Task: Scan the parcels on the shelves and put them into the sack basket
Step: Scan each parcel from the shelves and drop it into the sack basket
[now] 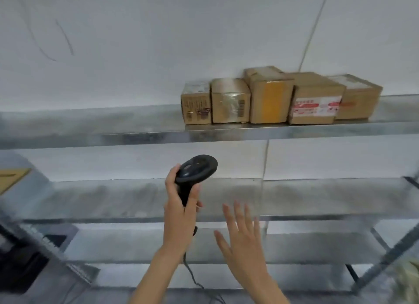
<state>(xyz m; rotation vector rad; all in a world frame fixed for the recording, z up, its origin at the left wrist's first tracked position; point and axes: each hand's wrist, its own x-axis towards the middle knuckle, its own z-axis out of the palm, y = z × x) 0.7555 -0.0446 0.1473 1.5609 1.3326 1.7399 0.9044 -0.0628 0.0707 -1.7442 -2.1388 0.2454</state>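
Blurred parcels; left hand hides the scanner grip.

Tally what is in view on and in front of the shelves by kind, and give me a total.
Cardboard parcels on the upper shelf: 5, first, second, third, fourth, fifth
Handheld scanner, gripped by the left hand: 1
Total: 6

The left hand is raised upright, its fingers and thumb curled round a scanner. The right hand is lifted beside it, empty, fingers straight and spread.
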